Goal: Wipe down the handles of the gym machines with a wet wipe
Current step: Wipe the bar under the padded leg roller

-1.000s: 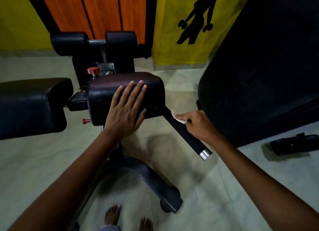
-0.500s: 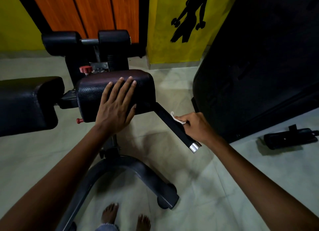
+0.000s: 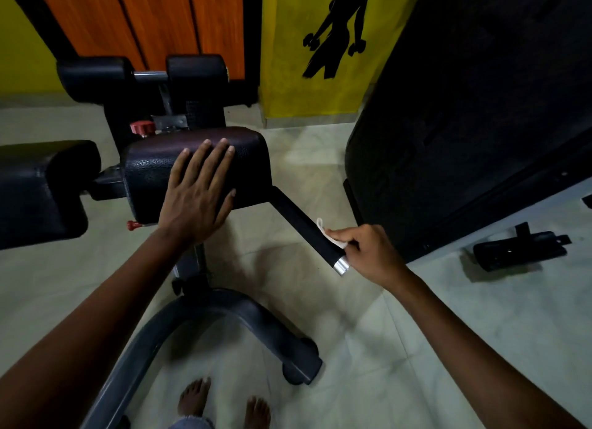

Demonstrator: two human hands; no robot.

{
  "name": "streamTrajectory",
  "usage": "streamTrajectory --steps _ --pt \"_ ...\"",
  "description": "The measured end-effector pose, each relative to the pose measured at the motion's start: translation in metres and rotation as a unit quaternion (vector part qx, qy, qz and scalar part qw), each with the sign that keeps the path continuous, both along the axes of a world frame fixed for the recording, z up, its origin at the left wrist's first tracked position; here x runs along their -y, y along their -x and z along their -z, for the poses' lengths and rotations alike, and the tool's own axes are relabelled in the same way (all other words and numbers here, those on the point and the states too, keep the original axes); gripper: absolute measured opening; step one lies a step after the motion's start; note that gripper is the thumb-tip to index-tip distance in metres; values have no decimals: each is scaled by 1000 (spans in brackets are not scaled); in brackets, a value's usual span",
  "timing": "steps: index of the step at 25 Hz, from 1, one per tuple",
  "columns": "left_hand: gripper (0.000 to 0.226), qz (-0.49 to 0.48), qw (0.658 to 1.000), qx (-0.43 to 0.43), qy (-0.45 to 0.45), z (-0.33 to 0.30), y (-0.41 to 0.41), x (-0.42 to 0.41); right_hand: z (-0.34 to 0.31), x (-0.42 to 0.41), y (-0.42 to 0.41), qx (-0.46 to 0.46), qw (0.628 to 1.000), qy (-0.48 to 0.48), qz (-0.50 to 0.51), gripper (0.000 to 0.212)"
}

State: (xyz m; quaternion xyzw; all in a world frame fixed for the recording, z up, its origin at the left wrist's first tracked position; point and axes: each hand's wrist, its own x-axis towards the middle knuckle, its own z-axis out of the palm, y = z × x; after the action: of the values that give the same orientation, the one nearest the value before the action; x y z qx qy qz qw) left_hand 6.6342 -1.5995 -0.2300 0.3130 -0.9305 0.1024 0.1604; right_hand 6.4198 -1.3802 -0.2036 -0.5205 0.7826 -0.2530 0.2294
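Right hand wiping end of machine handle, left hand flat on pad.

Big dark machine body (image 3: 474,114) fills right side; yellow wall (image 3: 288,44) with black lifter silhouette (image 3: 336,28) and orange wood panels (image 3: 134,18) behind. Curved grey base frame (image 3: 198,319) on pale tiled floor (image 3: 448,348), bare feet at bottom edge. Black pad (image 3: 150,172) centre, second pad (image 3: 38,191) at left, two roller pads (image 3: 96,76) further back. Left hand (image 3: 198,198) lies flat on centre pad, fingers straight and spread. Black handle (image 3: 301,226) slants down-right from the pad to a silver end cap (image 3: 342,266). Right hand (image 3: 371,252) curled round handle just beside the cap, pinching white wet wipe (image 3: 325,233) against the grip. Loose black part (image 3: 519,250) on floor at right. Red knobs (image 3: 142,128) near pad.
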Motion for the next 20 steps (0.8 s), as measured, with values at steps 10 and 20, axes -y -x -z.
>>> streamTrajectory --steps 10,20 --pt "66 1 1000 -7 13 0 0 -1 7 5 5 37 999 3 22 39" --pt "65 3 999 -14 32 11 0 4 26 108 -8 -27 999 19 26 38"
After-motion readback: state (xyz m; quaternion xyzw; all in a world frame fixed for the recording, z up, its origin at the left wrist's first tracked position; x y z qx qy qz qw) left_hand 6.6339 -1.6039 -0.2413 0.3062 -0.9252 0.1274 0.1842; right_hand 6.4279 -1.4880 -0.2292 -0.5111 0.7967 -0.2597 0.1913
